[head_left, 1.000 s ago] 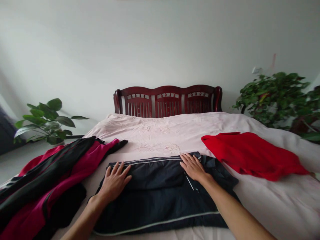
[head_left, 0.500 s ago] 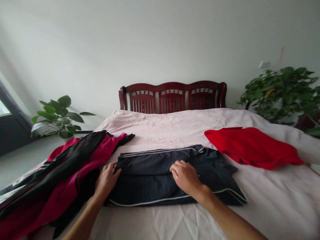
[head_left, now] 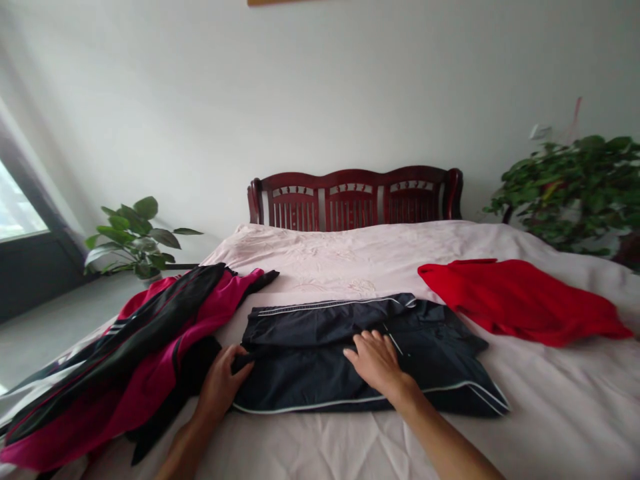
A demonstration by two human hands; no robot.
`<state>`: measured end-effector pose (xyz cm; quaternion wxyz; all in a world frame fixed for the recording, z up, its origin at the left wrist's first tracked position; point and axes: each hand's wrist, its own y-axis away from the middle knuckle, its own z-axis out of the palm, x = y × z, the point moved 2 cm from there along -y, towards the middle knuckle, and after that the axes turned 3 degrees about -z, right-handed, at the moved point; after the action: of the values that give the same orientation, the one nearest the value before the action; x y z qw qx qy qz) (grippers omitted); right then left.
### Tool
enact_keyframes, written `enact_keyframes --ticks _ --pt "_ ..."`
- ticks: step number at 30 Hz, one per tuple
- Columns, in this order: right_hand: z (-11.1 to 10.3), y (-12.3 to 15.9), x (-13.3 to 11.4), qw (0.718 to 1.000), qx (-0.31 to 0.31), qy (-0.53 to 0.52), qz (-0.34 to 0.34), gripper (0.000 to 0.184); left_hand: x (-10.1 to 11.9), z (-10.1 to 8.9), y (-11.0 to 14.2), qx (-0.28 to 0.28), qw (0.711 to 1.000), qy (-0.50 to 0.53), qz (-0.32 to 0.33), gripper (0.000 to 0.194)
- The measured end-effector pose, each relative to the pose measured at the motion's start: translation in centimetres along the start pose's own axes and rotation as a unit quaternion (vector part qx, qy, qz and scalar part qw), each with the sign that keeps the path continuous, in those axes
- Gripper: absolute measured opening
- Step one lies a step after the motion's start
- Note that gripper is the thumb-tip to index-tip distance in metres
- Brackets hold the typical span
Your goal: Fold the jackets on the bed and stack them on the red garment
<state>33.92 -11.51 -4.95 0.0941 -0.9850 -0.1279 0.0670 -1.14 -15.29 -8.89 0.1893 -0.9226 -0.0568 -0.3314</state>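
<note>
A folded navy garment with white piping (head_left: 310,380), possibly trousers, lies across the bed before me. My left hand (head_left: 225,377) is at its left edge, thumb and fingers closed on a bit of the dark cloth. Palm down, my right hand (head_left: 375,360) rests on the middle of the garment with its fingers stretched out and the thumb apart. White marks show on the fabric just beyond the right fingers.
Black and magenta clothes (head_left: 165,353) are heaped at the left. A red garment (head_left: 525,300) lies to the right. The pink bedsheet (head_left: 330,257) reaches back to a dark wooden headboard (head_left: 350,200). Potted plants (head_left: 137,233) flank the bed.
The view has turned slightly left, so everything sits farther right. My left hand now grips the garment's left edge more closely, while the right hand lies flatter on the cloth.
</note>
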Motion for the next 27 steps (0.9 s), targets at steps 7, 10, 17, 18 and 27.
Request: enact_keyframes --ticks 7,10,17,18,27 --pt "-0.9 0.6 1.8 0.972 0.053 -0.181 -0.138 0.01 0.6 -1.4 1.2 0.018 0.991 0.133 0.026 0.02" --pt "-0.9 1.2 2.2 0.953 0.092 -0.227 -0.177 0.014 0.5 -1.4 1.1 0.018 0.985 0.169 -0.01 0.026" --pt "0.4 0.4 2.8 0.985 0.114 -0.109 -0.075 0.018 -0.7 -0.7 -0.7 0.002 0.996 0.043 -0.084 0.037" --pt "0.4 0.4 2.7 0.985 0.121 -0.099 -0.073 0.021 -0.4 -0.9 -0.8 0.002 0.997 -0.004 -0.078 0.036" --pt "0.7 -1.2 -4.0 0.973 0.087 -0.129 -0.167 0.064 9.5 4.1 -2.8 -0.023 0.959 -0.252 0.127 0.049"
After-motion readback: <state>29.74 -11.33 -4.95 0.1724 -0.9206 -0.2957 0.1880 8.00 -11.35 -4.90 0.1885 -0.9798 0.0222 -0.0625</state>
